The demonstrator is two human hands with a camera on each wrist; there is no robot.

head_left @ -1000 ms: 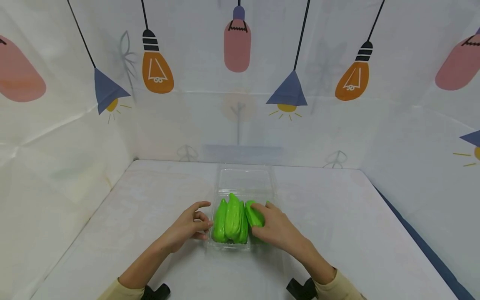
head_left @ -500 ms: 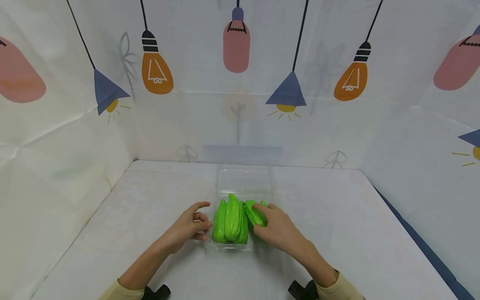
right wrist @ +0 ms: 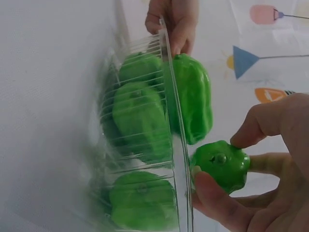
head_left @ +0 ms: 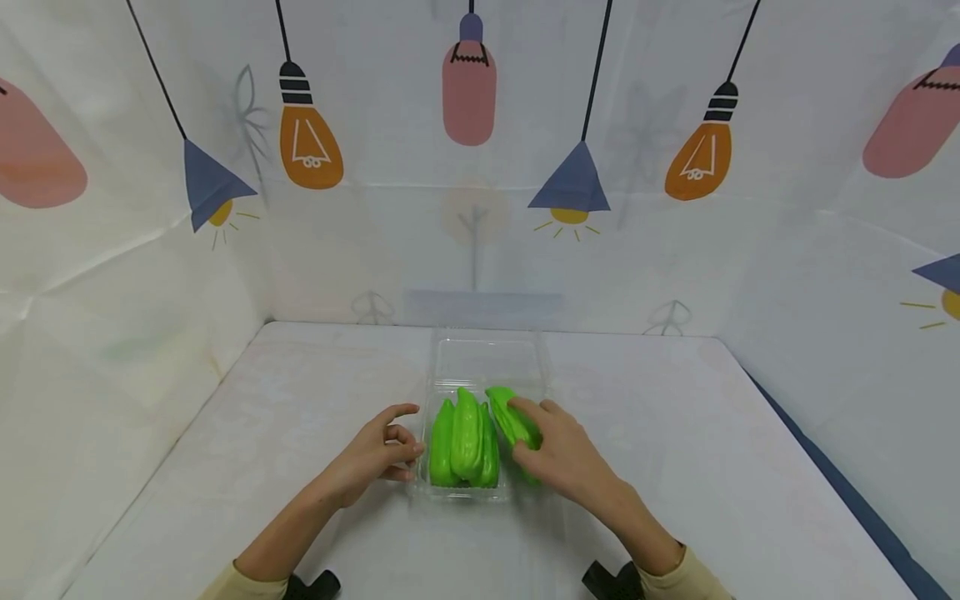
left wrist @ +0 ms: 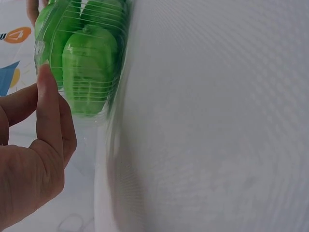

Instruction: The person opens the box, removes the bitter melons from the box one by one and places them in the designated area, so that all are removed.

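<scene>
White tabletop (head_left: 330,375) and pale walls (head_left: 480,242) with printed hanging lamps (head_left: 311,146) around us. Head view: the right hand (head_left: 562,446) is pinching a glossy green lobed pepper (head_left: 510,418) over the clear plastic box (head_left: 489,358), left hand (head_left: 377,454) pinching the box's edge. Left wrist view gets the ribbed side (left wrist: 88,92). Only the right wrist view clearly shows that pepper's stem end (right wrist: 219,159).

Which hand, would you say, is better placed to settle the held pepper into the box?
Likely the right hand: it grips the green pepper by the right side of the clear box, while the left hand is at the opposite edge.
</scene>
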